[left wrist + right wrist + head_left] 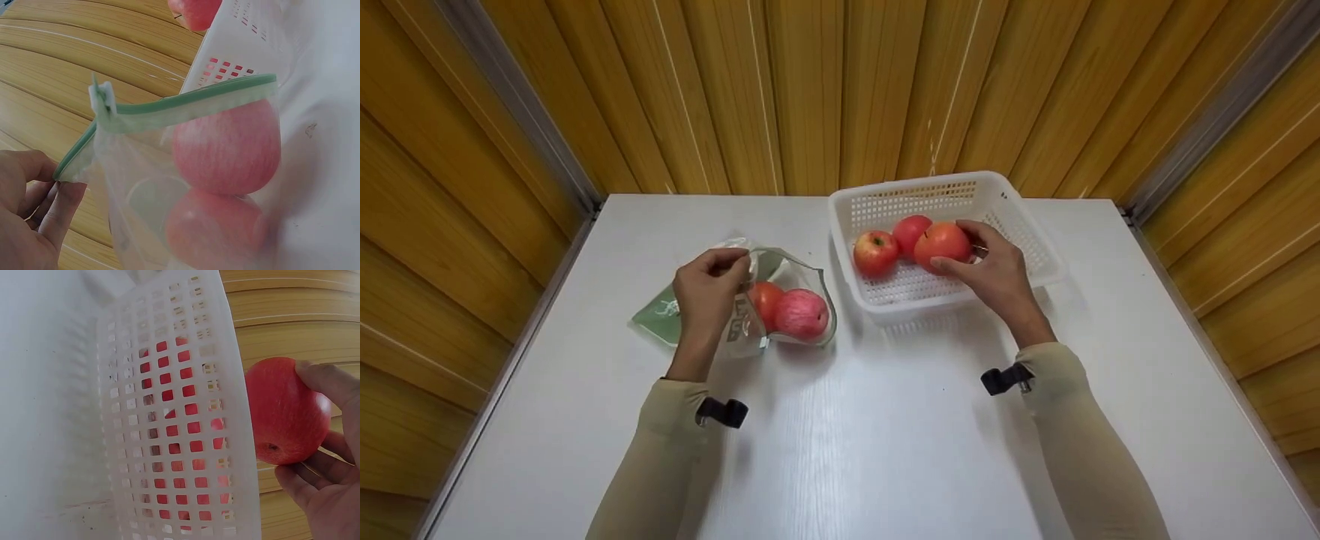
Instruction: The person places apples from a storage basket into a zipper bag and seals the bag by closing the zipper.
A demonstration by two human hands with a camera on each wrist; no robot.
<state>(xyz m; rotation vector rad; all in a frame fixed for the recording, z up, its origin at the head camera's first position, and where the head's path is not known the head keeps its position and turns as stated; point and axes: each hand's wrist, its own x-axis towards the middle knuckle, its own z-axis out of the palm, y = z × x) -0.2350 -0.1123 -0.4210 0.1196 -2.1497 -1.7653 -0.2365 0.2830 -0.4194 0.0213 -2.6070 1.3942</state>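
My left hand pinches the edge of a clear zip bag with a green rim, keeping its mouth spread. Inside the bag lie a pink-red apple and, beside it, an orange-red apple. In the right wrist view, my right hand grips a red apple between thumb and fingers, at the height of the basket's rim. Two more apples, one yellow-red and one red, sit in the white plastic basket below and left of that hand.
The basket stands at the back of the white table, right of the bag. Wood-look panels rise behind the table and on both sides. Each sleeve carries a black wrist mount.
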